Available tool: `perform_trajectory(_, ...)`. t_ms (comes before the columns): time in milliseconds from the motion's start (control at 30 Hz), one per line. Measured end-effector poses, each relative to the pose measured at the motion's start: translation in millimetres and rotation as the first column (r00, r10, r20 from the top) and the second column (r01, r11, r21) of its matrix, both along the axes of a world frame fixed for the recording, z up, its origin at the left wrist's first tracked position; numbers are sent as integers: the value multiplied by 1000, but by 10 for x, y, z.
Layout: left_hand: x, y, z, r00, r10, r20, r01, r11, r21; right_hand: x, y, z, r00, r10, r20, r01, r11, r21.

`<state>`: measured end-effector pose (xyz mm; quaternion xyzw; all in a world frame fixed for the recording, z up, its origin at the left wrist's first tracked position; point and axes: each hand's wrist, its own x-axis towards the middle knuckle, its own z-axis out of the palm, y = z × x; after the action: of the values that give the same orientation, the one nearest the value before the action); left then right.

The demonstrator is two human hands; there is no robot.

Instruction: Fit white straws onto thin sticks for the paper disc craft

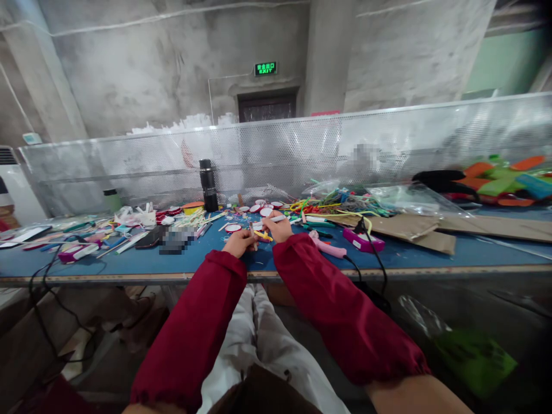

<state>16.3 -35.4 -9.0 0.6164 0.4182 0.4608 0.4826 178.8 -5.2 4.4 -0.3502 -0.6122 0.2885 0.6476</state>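
While both red-sleeved arms reach forward over the blue mat-covered tabletop (129,261), the left hand (238,242) is curled around a thin brownish wooden stick (251,234), its grip narrow and pinched on the stick's lower part, and the right hand (278,226) is closed on a slim white pen-like tool (276,219) that lies across its fingers and points left. Between the two hands, just above the mat, sits a small yellow craft piece (264,235); whether it touches the stick is too small to tell. Beyond the hands lie round red-and-white discs (233,227), a tall black cylindrical flask (209,185) stands upright further back, and a pink glue gun (328,248) rests to the right beside a purple box (363,240) with a black cable. Judging from this, the work is at a joining or marking stage on the stick; the next move would call for steadying the stick and bringing the white tool's tip precisely to the yellow piece.
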Motion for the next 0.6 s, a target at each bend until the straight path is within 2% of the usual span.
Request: perform_trajectory(600,5,-30,26,1000,3,-4,-3,1000,5,18,2,-3,999,-15,37,16,1000,-15)
